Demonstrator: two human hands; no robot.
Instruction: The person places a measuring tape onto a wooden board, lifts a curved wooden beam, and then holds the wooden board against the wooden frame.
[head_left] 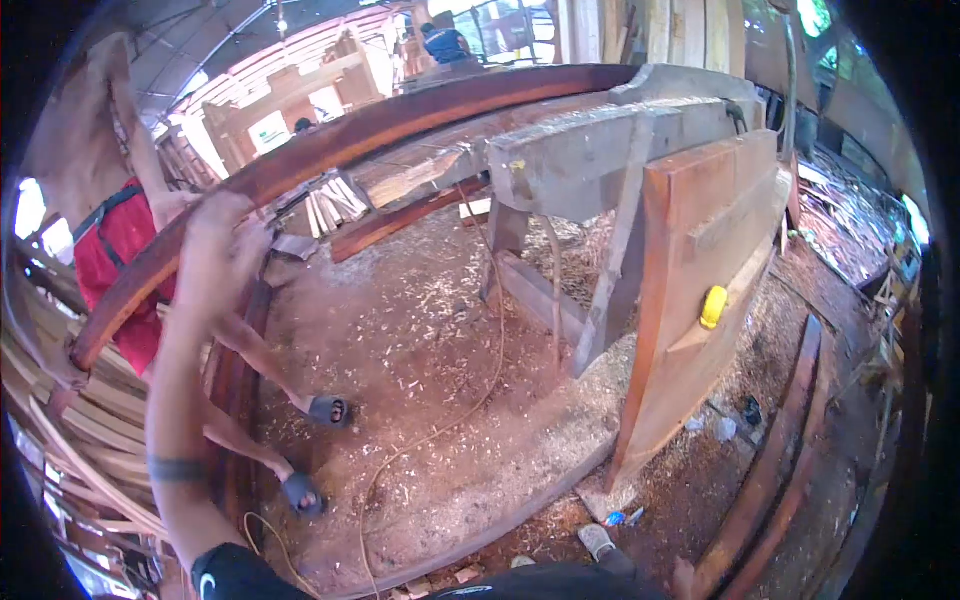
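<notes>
My left hand [225, 235], raised on an outstretched arm, is smeared by motion in front of a long, curved reddish-brown wooden beam [330, 140]. Its fingers are too blurred to show whether they grip the beam or only pass close to it. The beam slopes from the wooden workbench [570, 165] down to the left. Another person in red shorts [120, 265] stands there, with one hand [70, 375] at the beam's lower end and the other near its middle. My right hand does not show.
A thick wooden panel [700, 260] leans upright against the bench, with a yellow tool [713, 307] on its face. A cord [490, 395] crosses the shaving-covered floor [400, 340]. Long planks [770, 470] lie at right; stacked timber [100, 430] stands at left. Another person [445, 43] is farther back.
</notes>
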